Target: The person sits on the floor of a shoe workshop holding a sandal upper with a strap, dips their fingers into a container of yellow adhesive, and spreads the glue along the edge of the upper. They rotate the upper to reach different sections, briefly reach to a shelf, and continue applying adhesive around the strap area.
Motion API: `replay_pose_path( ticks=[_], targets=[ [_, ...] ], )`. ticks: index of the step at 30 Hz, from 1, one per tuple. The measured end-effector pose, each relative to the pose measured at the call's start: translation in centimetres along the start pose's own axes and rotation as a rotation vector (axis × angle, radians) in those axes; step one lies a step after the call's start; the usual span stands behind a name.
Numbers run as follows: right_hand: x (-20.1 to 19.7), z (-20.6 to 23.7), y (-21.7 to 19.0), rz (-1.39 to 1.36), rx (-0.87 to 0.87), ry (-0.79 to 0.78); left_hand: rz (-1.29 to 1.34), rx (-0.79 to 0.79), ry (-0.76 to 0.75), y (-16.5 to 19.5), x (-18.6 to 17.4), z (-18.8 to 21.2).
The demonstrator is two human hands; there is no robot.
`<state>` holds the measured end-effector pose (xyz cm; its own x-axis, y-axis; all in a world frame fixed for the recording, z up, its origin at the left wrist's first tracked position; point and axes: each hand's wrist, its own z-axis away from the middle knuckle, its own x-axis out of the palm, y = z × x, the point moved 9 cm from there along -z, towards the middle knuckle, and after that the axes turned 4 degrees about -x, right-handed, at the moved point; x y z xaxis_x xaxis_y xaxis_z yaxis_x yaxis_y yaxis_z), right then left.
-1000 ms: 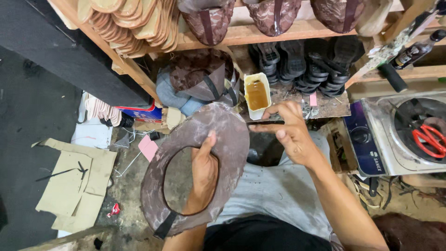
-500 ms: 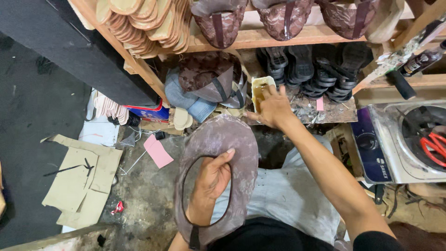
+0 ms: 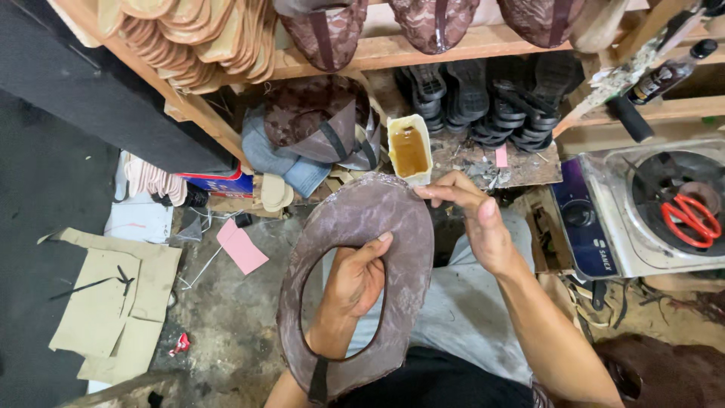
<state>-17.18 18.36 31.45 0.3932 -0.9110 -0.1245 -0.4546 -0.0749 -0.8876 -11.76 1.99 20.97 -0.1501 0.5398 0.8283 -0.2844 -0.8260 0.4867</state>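
From the head camera I look straight down onto a cramped workshop floor. My left hand (image 3: 355,279) comes up through the oval opening of a brown, lace-patterned shoe upper (image 3: 362,272), its fingers curled over the inner edge and gripping it, so the piece hangs around the wrist like a wide ring. My right hand (image 3: 472,219) is at the top right edge of that upper, fingertips pinched together on the rim; I cannot tell whether something small is between them. The two hands are apart, each on its own side of the piece, which sits over my lap, just below the workbench.

Just above the right hand's fingertips a small cream tub of amber glue (image 3: 409,149) stands on the edge of a littered wooden board (image 3: 521,166). Behind it is a row of black soles (image 3: 483,98), and to its left a heap of similar brown uppers (image 3: 317,121). A wooden shelf (image 3: 393,49) above carries more uppers and a stack of tan insoles (image 3: 181,38). At far right red-handled scissors (image 3: 691,219) lie on a single-burner stove (image 3: 642,204). On the floor to the left I see cardboard pieces (image 3: 106,302) and a pink card (image 3: 242,248).
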Motion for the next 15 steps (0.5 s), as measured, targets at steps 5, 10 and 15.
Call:
replay_pose_path(
  ticks=[5,10,15],
  targets=[
    [-0.4,1.2,1.0,-0.047,0.016,0.007,-0.005,0.042,-0.004,0.4,0.6,0.2],
    [-0.7,2.0,0.2,0.048,-0.044,0.051,-0.01,0.131,0.02,1.1,-0.7,0.0],
    [-0.1,1.4,-1.9,0.333,-0.166,0.005,0.042,0.141,0.053,0.7,-1.5,-0.2]
  ],
)
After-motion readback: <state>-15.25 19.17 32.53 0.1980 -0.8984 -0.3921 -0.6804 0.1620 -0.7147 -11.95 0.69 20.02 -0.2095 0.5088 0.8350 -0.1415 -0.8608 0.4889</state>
